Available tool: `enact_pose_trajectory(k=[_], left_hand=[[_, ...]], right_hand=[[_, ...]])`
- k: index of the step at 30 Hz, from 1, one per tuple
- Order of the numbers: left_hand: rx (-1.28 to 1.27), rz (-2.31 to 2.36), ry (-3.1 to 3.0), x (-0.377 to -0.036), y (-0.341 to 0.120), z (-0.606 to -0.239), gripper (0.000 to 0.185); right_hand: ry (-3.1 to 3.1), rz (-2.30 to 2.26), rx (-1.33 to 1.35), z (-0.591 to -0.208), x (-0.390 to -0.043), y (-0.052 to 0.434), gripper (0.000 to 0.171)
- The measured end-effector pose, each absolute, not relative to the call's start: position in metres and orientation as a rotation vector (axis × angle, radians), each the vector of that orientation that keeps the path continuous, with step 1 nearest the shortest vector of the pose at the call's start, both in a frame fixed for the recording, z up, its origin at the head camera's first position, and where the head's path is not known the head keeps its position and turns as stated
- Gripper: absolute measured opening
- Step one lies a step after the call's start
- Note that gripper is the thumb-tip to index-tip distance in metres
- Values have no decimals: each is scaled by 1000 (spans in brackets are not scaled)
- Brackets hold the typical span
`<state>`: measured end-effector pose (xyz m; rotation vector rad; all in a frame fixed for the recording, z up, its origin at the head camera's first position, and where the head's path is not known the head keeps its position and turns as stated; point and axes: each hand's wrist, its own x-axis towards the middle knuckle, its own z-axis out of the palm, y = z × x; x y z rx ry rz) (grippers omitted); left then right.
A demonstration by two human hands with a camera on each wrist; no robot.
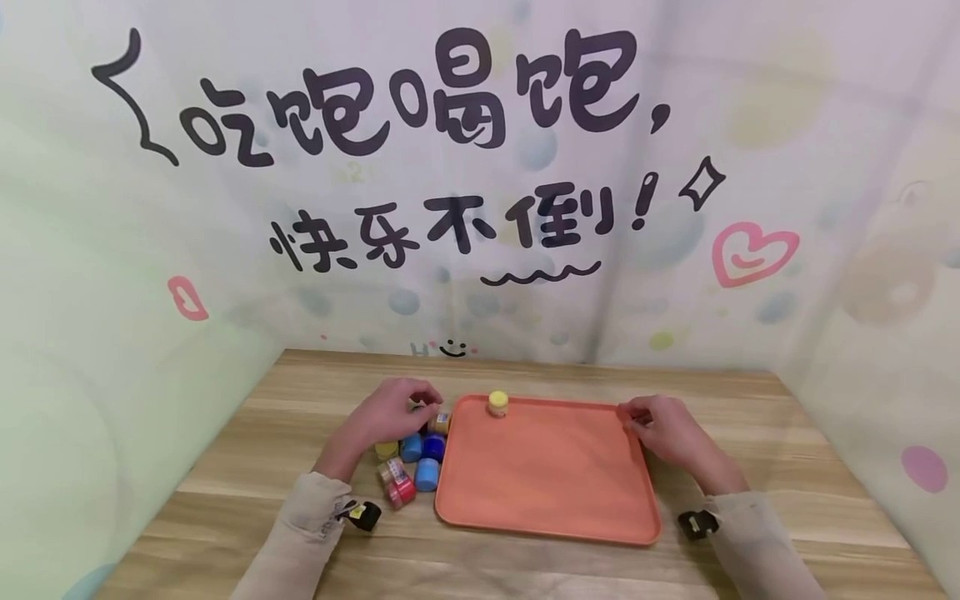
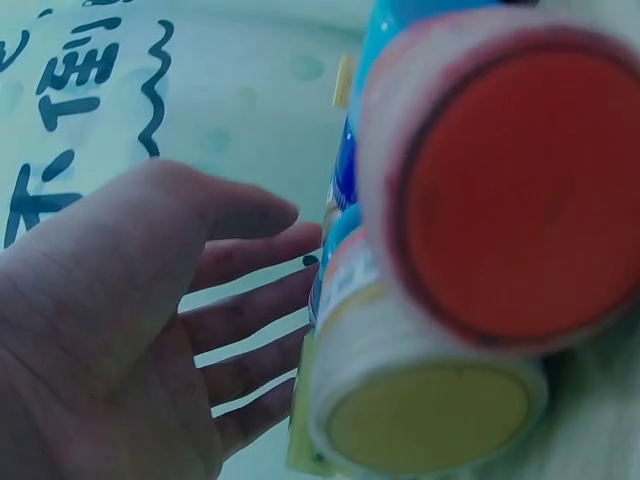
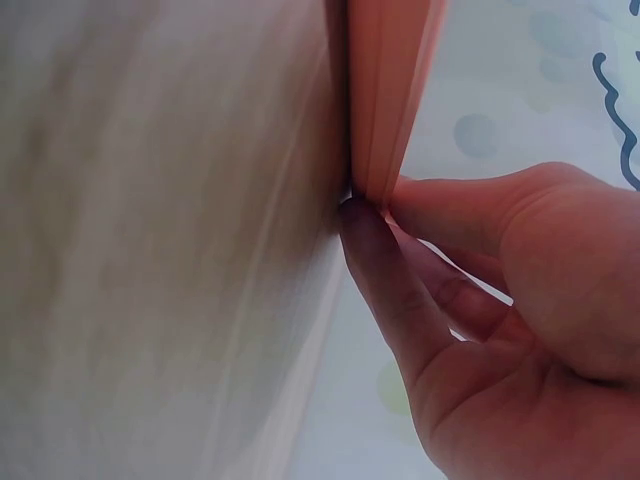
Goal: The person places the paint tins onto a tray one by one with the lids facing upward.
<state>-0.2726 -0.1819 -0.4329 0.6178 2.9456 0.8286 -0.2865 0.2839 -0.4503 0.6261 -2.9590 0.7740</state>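
My left hand (image 1: 401, 410) is over a cluster of small paint jars, its fingers loosely bent. In the left wrist view, the thumb and fingers (image 2: 255, 325) reach toward the jars, with nothing visible held; the fingertips are partly hidden. Nearby are a red jar (image 1: 401, 492), a light blue jar (image 1: 427, 474), a dark blue jar (image 1: 434, 447) and a tan jar (image 1: 440, 422). At the far right corner of an orange tray (image 1: 547, 475), my right hand (image 1: 663, 427) pinches the rim between thumb and fingers. A yellow jar (image 1: 498, 405) stands upright inside the tray, near its far left corner.
Everything rests on a wooden table (image 1: 225, 492). Behind it rises a printed backdrop (image 1: 465, 317) with dark lettering, and a side panel (image 1: 97, 400) stands at the left. A black wrist strap device (image 1: 697, 524) sits by the right sleeve.
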Motion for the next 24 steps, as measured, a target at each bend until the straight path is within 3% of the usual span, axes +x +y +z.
enact_pose_trajectory(k=[24], left_hand=[[671, 813, 2833, -272, -195, -441, 34]], right_hand=[[-2982, 803, 609, -449, -287, 283, 25]])
